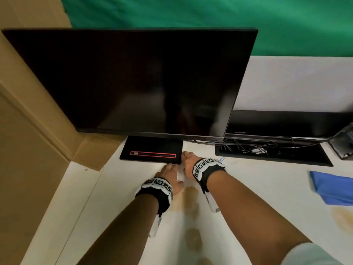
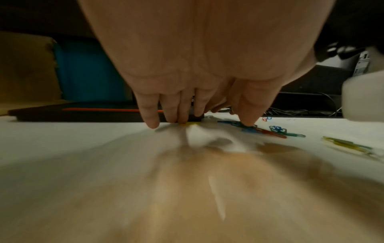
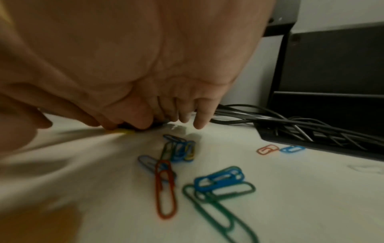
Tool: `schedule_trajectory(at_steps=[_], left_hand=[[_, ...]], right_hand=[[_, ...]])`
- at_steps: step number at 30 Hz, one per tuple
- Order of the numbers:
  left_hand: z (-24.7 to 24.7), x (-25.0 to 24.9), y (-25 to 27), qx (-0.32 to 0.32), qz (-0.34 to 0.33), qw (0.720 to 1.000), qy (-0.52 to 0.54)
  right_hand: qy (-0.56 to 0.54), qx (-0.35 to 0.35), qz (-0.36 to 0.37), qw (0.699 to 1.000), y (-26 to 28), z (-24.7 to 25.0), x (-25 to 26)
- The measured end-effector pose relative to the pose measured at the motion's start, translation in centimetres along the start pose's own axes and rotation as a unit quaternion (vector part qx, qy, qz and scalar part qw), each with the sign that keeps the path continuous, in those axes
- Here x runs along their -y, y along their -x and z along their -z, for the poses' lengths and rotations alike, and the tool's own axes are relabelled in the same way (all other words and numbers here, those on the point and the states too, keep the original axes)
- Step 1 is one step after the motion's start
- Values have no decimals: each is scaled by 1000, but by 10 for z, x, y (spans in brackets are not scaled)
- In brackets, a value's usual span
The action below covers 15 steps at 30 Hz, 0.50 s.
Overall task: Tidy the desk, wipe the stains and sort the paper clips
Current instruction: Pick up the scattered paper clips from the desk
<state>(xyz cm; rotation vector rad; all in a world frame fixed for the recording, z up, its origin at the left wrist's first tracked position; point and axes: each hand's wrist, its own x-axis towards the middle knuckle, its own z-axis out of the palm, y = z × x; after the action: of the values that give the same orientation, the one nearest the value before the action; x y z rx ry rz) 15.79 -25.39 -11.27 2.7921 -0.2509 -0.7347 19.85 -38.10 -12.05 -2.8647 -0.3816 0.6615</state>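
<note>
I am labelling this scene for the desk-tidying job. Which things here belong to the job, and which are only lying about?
For the job:
- paper clips, scattered on the desk
- brown stains on the desk
- blue cloth, lying untouched
- left hand and right hand, both down at the clips

Lying about:
- monitor
- cables
- cardboard box

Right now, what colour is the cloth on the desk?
Blue; the cloth shows best in the head view, at the right edge.
</note>
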Motion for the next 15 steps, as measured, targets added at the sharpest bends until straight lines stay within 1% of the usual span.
schedule_trajectory(at_steps=[3, 6, 9, 12, 14, 15], left_hand=[[-1, 1, -5, -9, -1, 1000, 7], [-7, -10, -3, -7, -14, 1000, 17], [-18, -34, 1, -2, -33, 999, 36], [-28, -62, 4, 8, -62, 997, 55], [-34, -81, 5, 32, -80, 994, 62], [-37, -91, 6, 44, -90, 993, 62]], right_hand=[[6, 12, -5, 1000, 3, -6, -7], [72, 19, 42, 996, 19, -19, -17], [111, 38, 66, 991, 38, -27, -32], [146, 77, 59, 985, 63, -29, -56], [128, 96, 38, 986, 77, -30, -74], [106, 92, 28, 990, 84, -29, -82]])
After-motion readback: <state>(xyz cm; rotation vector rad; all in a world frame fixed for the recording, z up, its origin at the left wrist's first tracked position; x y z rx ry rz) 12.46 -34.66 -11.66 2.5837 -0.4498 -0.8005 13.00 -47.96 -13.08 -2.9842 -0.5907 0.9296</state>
